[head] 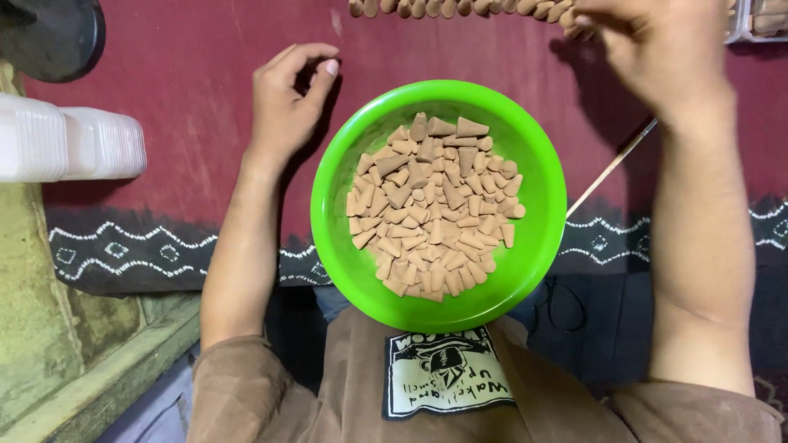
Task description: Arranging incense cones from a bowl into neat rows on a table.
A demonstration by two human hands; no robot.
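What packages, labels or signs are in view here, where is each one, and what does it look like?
Printed patch: on the brown shirt, bottom centre; rectangular, pale with a black drawing.
White plastic containers: left edge; stacked, ribbed.
Clear box: top right corner; transparent, mostly cut off.
No screens or signs.

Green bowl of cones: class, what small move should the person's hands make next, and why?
Probably the left hand should dip into the green bowl for another cone. It hangs empty beside the rim, while the right hand is up at the row of cones, and the cones in the bowl are plentiful.
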